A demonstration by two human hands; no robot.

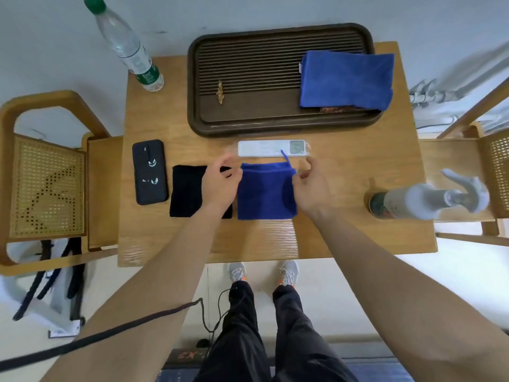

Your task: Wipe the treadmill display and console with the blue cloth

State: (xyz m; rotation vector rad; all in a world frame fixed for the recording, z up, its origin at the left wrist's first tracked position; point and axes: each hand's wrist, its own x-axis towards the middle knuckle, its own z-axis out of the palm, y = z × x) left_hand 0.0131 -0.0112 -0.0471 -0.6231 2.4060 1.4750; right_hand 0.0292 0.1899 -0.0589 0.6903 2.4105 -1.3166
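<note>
**Both hands at the blue cloth**

On the tabletop (344,188), dead centre, lies the small folded blue cloth (264,194), flat, with a thin loop of blue cord poking up from its far edge. The left hand (220,186) sits at the cloth's left edge, fingers curled, thumb and forefinger close together right by the far-left corner; whether they actually pinch the fabric is hard to tell. The right hand (311,188) is over on the cloth's right edge, fingers loosely spread, the palm side touching or just above the fabric, gripping nothing I can make out.

Under the left hand, just beside the blue cloth, a black cloth (187,194) lies flat. Left of that, a phone (150,172) in a dark case with grinning faces on it. Just beyond the blue cloth, a white remote (264,148) lies crosswise.

Farther back, a dark slatted tray (248,73) holds a bigger blue towel (347,78) on its right side and a little golden figure (220,92) near the middle. A water bottle (129,48) with a green cap stands at the far-left corner. A spray bottle (424,198) stands at the right edge. Wooden cane chairs (46,186) flank the tabletop.
</note>
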